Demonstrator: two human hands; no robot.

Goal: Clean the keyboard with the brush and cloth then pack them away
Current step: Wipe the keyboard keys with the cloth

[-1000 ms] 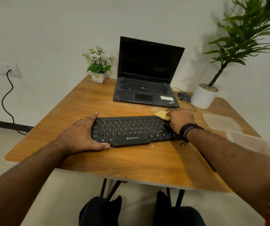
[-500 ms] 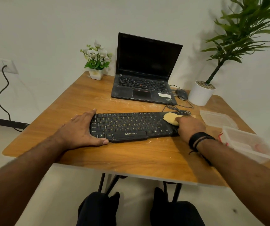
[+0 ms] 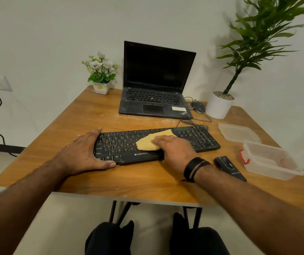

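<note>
The keyboard point(image 3: 156, 144) lies across the middle of the wooden table point(image 3: 147, 177), set at a slight slant, its left end nearer the person than its right end. The left hand point(image 3: 82, 155) rests flat against the keyboard's left end, fingers straight along the edge and thumb laid along the front rim, bracing rather than grasping. The right hand point(image 3: 175, 150) presses the yellow cloth point(image 3: 152, 141) down on the middle keys, fingers lying over its rear part; whether they pinch it or only push it cannot be told. A dark band sits on the right wrist. A broad strip of bare wood runs between the keyboard's front rim and the near table edge, and another bare stretch lies left of the left hand toward the table's left edge. Just right of the right wrist a black brush point(image 3: 228, 167) lies on the table, apart from the keyboard. Beyond it a clear plastic box point(image 3: 274, 161) with a red clip stands close to the right edge, its lid point(image 3: 239, 134) lying flat behind it. A laptop point(image 3: 156, 85) stands open at the back, a mouse point(image 3: 198, 106) and a white pot with a tall plant point(image 3: 219, 105) to its right, a small flower pot point(image 3: 101, 78) to its left. The keyboard's front rim reads "ZEBRONICS"; the laptop's corner badge is too small to read surely. Pale dust speckles the wood between laptop and keyboard.
</note>
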